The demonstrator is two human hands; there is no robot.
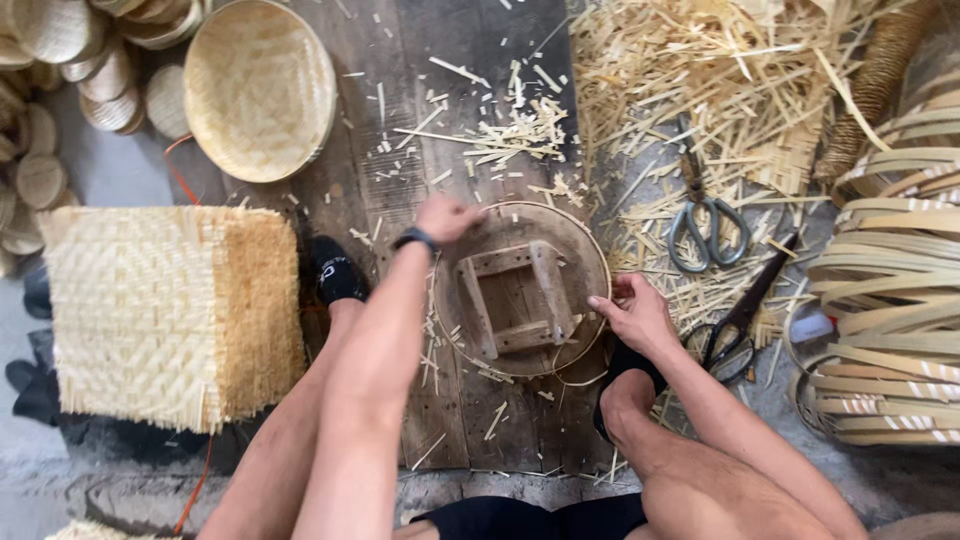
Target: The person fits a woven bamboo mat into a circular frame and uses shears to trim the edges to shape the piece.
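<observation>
Both hands grip the thin bamboo hoop (597, 262) around a round wooden form (520, 290), left hand (448, 217) far, right hand (632, 312) near, scissors (706, 228) lying right.

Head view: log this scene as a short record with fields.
setting: wooden boards on the floor, strewn with bamboo offcuts
centre: round wooden form with a square frame on top
left hand: on the form's upper left rim
right hand: on the form's right rim, at a thin hoop
right side: scissors, coiled bamboo strips
left side: woven mat stack, round woven tray
</observation>
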